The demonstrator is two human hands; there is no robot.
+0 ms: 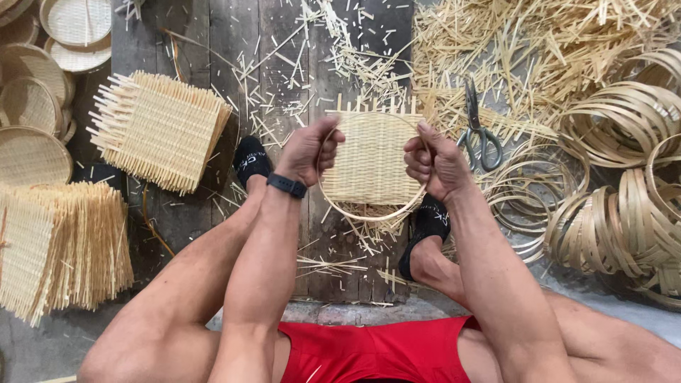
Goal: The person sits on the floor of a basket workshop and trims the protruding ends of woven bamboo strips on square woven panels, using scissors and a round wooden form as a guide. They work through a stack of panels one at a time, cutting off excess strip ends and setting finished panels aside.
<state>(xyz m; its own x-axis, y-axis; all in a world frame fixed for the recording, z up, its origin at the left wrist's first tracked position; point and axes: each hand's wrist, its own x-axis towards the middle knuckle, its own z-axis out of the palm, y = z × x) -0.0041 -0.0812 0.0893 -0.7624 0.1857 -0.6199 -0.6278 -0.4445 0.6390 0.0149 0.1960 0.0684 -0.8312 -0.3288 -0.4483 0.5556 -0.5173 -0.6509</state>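
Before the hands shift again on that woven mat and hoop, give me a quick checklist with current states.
1. Left hand grips the left edge of the woven mat: ok.
2. Right hand grips the right edge: ok.
3. Bamboo hoop wraps under the mat's lower edge: ok; whether it runs fully round the top, cannot tell.
4. Mat's loose strip ends stick out above the top edge, untrimmed: not ok.
5. Scissors lie on the floor beside the right hand: ok.
6. Spare hoops are stacked to the right: ok.
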